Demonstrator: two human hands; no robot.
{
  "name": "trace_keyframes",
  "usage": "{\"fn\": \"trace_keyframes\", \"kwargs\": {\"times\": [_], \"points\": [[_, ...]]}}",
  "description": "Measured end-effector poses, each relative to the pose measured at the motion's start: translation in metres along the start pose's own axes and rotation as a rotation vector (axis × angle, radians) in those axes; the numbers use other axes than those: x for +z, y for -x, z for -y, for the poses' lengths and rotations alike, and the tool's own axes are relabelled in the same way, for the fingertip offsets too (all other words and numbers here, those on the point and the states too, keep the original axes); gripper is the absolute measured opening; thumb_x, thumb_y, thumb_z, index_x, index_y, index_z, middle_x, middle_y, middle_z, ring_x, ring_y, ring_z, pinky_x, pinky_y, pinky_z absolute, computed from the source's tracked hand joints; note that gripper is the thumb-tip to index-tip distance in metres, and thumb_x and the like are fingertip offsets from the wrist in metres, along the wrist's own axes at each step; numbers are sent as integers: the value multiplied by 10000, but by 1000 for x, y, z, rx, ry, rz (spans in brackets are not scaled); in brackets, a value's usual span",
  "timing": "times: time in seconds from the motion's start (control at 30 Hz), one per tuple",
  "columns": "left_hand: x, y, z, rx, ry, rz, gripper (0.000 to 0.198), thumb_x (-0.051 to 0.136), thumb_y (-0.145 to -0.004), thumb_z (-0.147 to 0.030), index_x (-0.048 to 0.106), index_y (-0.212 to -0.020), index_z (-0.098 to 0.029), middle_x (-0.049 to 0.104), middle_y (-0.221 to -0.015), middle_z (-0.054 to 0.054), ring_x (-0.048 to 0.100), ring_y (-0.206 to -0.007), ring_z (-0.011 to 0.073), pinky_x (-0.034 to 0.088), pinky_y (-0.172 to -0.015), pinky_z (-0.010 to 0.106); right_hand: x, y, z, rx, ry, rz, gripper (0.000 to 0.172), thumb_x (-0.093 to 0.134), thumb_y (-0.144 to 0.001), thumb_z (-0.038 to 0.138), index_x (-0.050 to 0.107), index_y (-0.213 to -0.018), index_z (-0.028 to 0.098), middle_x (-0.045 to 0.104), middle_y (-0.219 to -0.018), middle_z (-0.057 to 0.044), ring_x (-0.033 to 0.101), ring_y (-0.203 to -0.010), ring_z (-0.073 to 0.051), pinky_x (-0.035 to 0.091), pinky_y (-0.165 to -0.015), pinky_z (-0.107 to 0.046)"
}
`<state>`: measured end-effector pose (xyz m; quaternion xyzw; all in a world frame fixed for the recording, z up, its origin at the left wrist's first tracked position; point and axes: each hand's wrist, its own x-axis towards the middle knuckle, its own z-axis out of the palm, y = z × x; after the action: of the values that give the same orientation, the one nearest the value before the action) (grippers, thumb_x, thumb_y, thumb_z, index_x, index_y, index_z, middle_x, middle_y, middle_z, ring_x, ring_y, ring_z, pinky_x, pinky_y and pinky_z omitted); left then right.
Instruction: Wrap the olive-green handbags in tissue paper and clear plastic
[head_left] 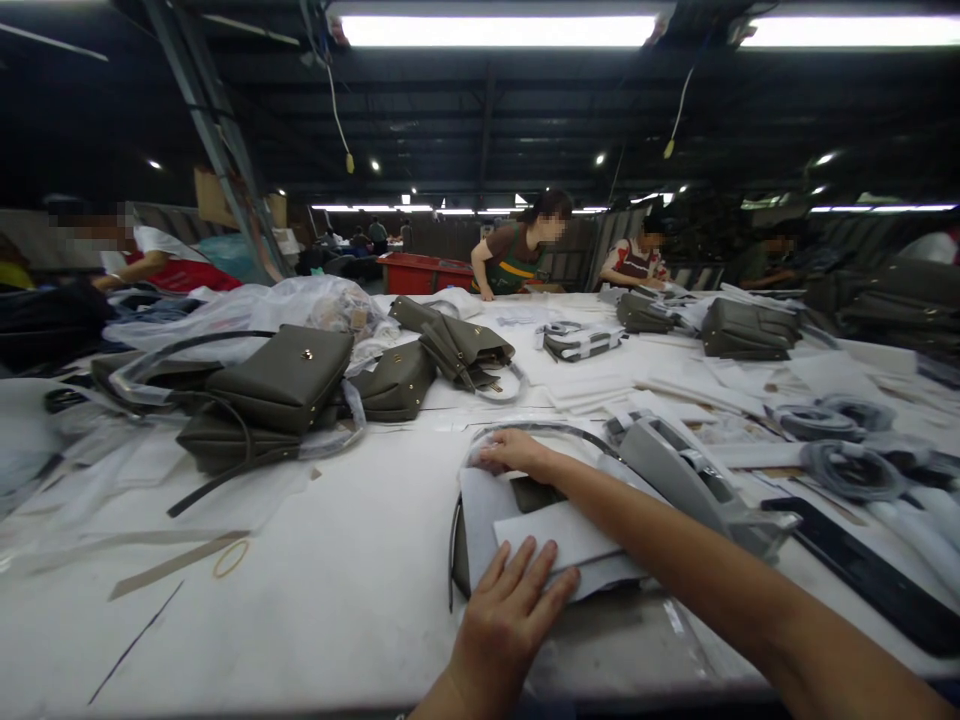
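My left hand (510,605) lies flat, fingers spread, on white wrapping paper (559,540) that covers an olive handbag (534,493) at the near edge of the white table (352,560). My right hand (512,452) reaches across my body and presses, fingers bent, on the far corner of the paper near the bag's thin strap (555,430). Only a dark strip of the bag shows between the paper sheets.
A grey tape dispenser (690,475) sits just right of the bag. Several olive handbags (285,385) and clear plastic bags (247,310) lie at left; more bags (746,328), coiled straps (851,468) and a rubber band (230,558) are about. Other people work at the far side.
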<state>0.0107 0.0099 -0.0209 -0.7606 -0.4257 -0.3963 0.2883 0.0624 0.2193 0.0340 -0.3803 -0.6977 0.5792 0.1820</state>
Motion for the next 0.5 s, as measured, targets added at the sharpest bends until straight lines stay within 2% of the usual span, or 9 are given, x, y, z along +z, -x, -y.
{"fn": "trace_keyframes", "kwargs": {"times": [0.07, 0.13, 0.2, 0.3, 0.4, 0.5], "points": [[-4, -4, 0, -9, -9, 14, 363, 391, -1003, -169, 652, -1214, -306, 649, -1294, -16, 613, -1188, 196, 541, -992, 381, 1, 13, 5, -68, -55, 15, 307, 763, -726, 432, 646, -796, 156, 726, -807, -41, 623, -684, -126, 473, -645, -238], [-11, -9, 2, 38, -33, 97, 362, 392, -1002, -172, 631, -1246, -291, 649, -1292, -4, 630, -1163, 204, 573, -941, 379, 1, 27, 6, -130, -90, 18, 372, 789, -691, 475, 625, -813, 164, 717, -797, -22, 605, -685, -114, 455, -661, -233], [-16, -12, 3, 71, -47, 169, 365, 404, -996, -167, 605, -1281, -275, 644, -1299, 12, 631, -1162, 214, 583, -923, 388, 0, 41, 5, -173, -107, 16, 415, 800, -672, 502, 618, -832, 165, 693, -765, 0, 576, -663, -103, 422, -638, -224], [-20, -13, 3, 56, -41, 211, 373, 400, -996, -166, 586, -1304, -267, 617, -1333, 23, 608, -1197, 227, 574, -943, 411, -3, 58, 2, -195, -108, 25, 450, 798, -676, 509, 643, -913, 159, 651, -732, 25, 541, -634, -98, 382, -595, -221], [-20, -13, 2, 37, -27, 231, 376, 373, -1004, -179, 591, -1297, -266, 612, -1340, 20, 610, -1194, 228, 579, -935, 420, -5, 64, 5, -200, -95, 40, 437, 803, -677, 493, 690, -913, 143, 629, -693, 33, 520, -614, -99, 379, -595, -232], [-20, -13, 1, 18, -19, 224, 381, 352, -1008, -181, 601, -1285, -268, 631, -1316, 16, 626, -1171, 225, 586, -922, 423, -3, 62, 13, -222, -89, 29, 390, 774, -709, 502, 739, -841, 137, 676, -729, 2, 567, -681, -127, 421, -690, -265]]}}
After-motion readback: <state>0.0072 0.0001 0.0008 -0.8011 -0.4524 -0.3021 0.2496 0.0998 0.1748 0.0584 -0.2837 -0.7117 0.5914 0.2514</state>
